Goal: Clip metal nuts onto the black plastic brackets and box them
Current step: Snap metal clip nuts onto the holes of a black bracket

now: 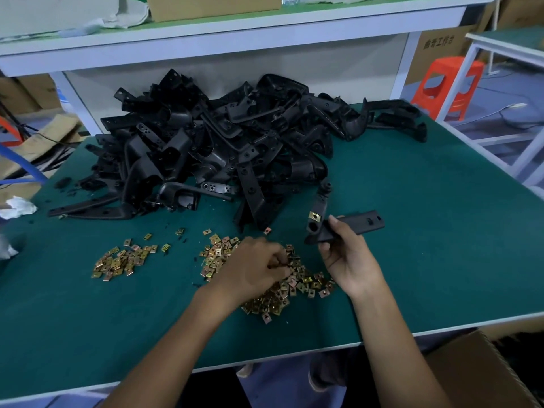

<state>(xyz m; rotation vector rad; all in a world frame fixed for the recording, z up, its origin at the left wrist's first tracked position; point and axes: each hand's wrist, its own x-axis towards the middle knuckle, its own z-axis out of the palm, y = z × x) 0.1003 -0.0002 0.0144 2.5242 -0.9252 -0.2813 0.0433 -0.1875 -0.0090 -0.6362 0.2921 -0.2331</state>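
Black angled plastic bracket [344, 228], one brass nut clipped, sits gripped in right hand [348, 257]; left hand [253, 270] pinches among loose nuts [297, 285], pile [229, 139] waiting.

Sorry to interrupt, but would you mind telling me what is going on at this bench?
A person is fitting metal nuts to black plastic brackets. The right hand holds one bracket above the green table, with one nut already clipped on. The left hand is picking in the loose nut pile. A big heap of brackets waits behind.
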